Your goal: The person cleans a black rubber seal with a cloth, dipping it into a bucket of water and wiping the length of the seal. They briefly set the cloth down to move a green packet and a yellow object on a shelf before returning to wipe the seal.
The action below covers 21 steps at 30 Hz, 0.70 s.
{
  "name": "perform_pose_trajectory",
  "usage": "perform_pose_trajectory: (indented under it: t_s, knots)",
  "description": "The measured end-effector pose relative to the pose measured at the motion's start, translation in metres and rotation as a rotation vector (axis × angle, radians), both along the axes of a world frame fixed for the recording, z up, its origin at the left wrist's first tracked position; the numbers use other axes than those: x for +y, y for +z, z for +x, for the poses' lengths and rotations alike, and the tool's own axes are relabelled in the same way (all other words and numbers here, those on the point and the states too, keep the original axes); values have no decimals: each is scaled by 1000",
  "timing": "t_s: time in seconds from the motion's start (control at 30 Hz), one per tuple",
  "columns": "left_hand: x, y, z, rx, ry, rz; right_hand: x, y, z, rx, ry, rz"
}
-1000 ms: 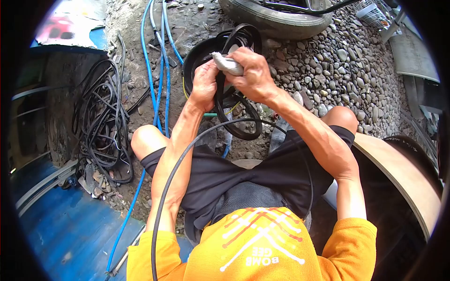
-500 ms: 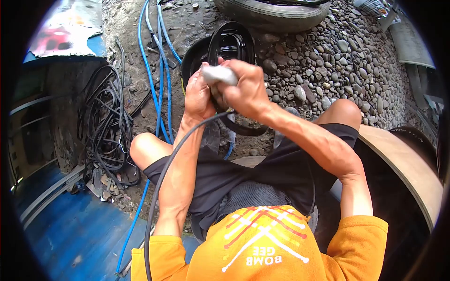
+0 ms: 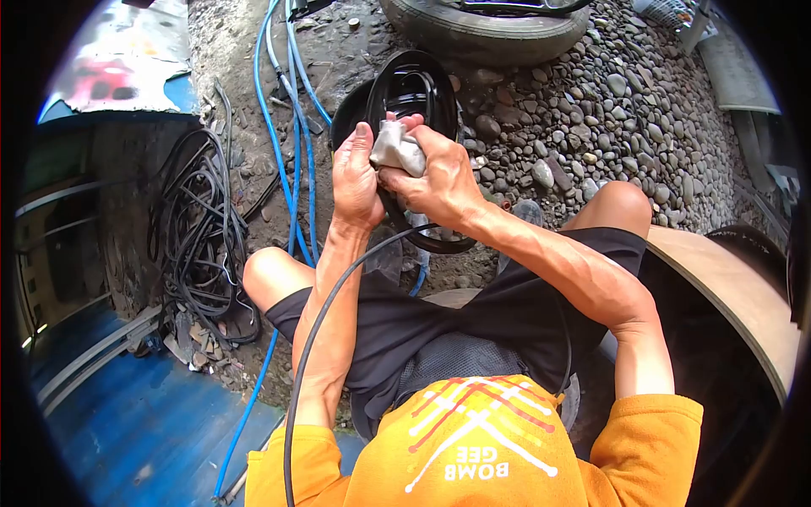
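Note:
In the head view, a black rubber inner tube (image 3: 438, 247) runs in a loop up between my hands and over a dark basin (image 3: 348, 117). My left hand (image 3: 356, 184) is closed around the tube, its thumb pointing up and its other fingers mostly hidden. A crumpled greyish-white rag (image 3: 399, 152) is in the grip of my right hand (image 3: 443, 173). The rag lies against the tube just beside my left thumb. Part of the tube is hidden behind both hands and the rag.
A worn tire (image 3: 490, 38) lies beyond the basin. Blue hoses (image 3: 296, 160) run along the ground on the left, beside a tangle of black cables (image 3: 198, 224). Pebbles (image 3: 608, 118) cover the right side. A thin black cord (image 3: 325, 308) crosses over my left forearm.
My right hand has turned slightly, so more of the rag shows. My left thumb now stands apart from the rag. Both hands stay at the tube.

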<state>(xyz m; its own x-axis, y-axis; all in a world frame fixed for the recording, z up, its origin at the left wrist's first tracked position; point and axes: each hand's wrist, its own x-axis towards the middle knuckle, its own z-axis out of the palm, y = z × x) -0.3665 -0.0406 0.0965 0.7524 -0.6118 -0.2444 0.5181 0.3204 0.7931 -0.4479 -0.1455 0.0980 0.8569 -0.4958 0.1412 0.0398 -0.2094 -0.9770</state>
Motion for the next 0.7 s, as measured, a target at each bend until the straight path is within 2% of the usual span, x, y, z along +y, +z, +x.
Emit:
perform_pose_trajectory:
  t_s: [0.1,0.13,0.27,0.4,0.5,0.53,0.57,0.63,0.7]
  knots:
    - [-1,-3,-2,-46,-11,11,-11,1,-4,268,244,187]
    - [-2,-4,-3,-27,-6,-5,-10,-1,-6,318,262,281]
    - [0,-1,0,-38,-79,35,-6,0,-10,303,329,533]
    - [-2,7,3,-102,-156,69,-10,-3,-4,228,309,472]
    - [-3,-6,-8,-218,-122,116,-21,-3,1,181,241,557]
    - [0,-3,-13,-332,-159,138,-24,0,3,114,204,638]
    - [-1,-3,-20,-390,-111,150,-29,-3,4,183,191,643]
    - [-1,2,-33,-515,-25,270,-35,-5,8,109,128,648]
    - [1,12,-37,-623,-38,344,-42,-8,15,69,111,686]
